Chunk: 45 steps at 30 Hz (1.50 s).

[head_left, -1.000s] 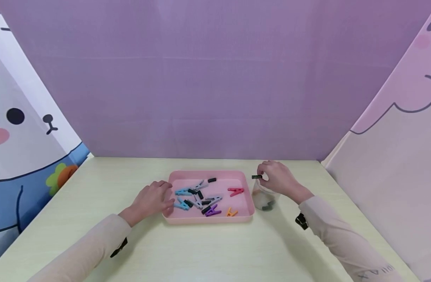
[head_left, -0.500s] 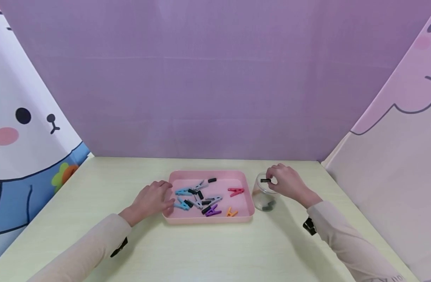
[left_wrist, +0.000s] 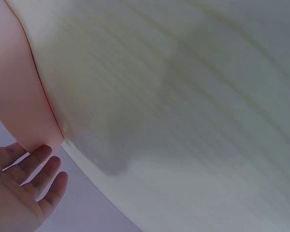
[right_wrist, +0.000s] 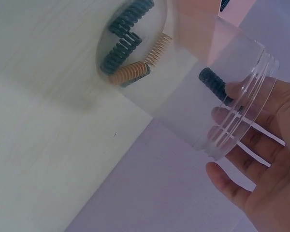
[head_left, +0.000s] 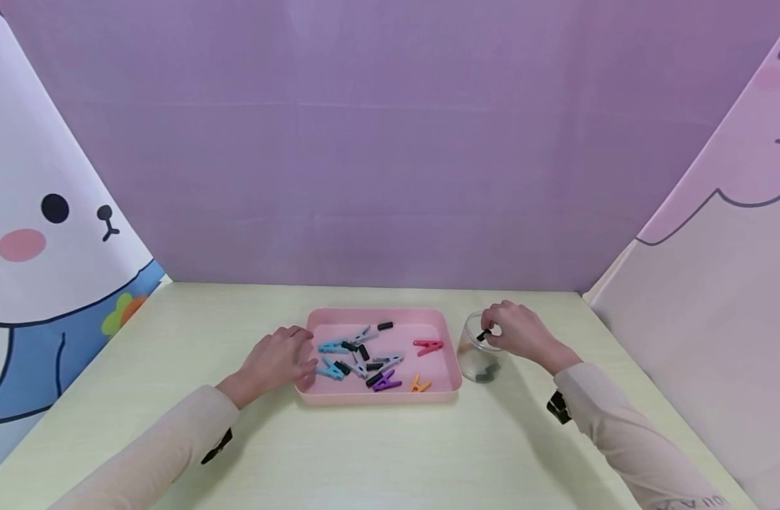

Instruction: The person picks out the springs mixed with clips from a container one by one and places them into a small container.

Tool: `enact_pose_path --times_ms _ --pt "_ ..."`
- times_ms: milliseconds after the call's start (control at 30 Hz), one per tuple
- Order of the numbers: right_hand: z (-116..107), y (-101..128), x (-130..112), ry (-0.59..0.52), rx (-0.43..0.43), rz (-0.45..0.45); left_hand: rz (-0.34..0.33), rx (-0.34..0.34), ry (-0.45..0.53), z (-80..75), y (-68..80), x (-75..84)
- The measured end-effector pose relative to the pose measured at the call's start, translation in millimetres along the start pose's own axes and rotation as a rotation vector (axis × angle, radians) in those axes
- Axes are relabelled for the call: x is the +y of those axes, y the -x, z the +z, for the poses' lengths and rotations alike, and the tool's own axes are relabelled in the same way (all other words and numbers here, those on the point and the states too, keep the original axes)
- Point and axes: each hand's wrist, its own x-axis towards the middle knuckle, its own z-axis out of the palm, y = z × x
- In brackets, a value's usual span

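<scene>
My right hand (head_left: 522,333) pinches a black coil spring (right_wrist: 214,83) between thumb and fingers, inside the mouth of a clear jar (head_left: 471,360). The right wrist view shows the spring through the jar's wall, tilted, above the springs at the bottom. Those are several dark springs (right_wrist: 121,52) and copper-coloured springs (right_wrist: 129,72). At the left end of the pink tray (head_left: 383,399), my left hand (head_left: 270,365) touches the rim with its fingers relaxed. Black springs (head_left: 363,352) lie in the tray among blue clothespins (head_left: 331,346), grey ones and a purple clothespin (head_left: 386,382).
On the tray's right side lie a red clothespin (head_left: 428,346) and an orange clothespin (head_left: 420,384). The jar stands close beside the tray's right wall on the pale table (head_left: 377,453). A purple partition (head_left: 377,177) rises behind the table, with printed panels at both sides.
My right hand has moved right and slightly down with the spring, from the jar's left side into its mouth. The spring has turned from level to slanted. My left hand stays put.
</scene>
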Motion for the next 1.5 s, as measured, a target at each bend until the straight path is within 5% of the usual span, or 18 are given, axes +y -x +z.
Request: enact_pose_path --times_ms 1100,1500 --pt "-3.0 -4.1 0.2 0.009 -0.041 -0.022 -0.003 -0.007 0.006 -0.2 0.1 1.4" --pt "-12.0 -17.0 -8.5 0.023 0.042 -0.062 -0.001 -0.021 0.013 1.4 -1.9 -0.9"
